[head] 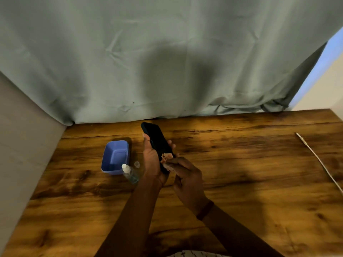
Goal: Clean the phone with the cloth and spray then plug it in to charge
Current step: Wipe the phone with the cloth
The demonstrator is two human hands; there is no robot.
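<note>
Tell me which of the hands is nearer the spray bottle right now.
Left. The left hand, holding the phone, is just to the right of the spray bottle. The right hand, pressing the cloth to the phone, is farther right, beyond the left hand.

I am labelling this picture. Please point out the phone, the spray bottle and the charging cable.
phone [156, 140]: head view, on its dark back.
spray bottle [130, 174]: head view, on its clear body.
charging cable [315, 156]: head view, on the white cord.
</note>
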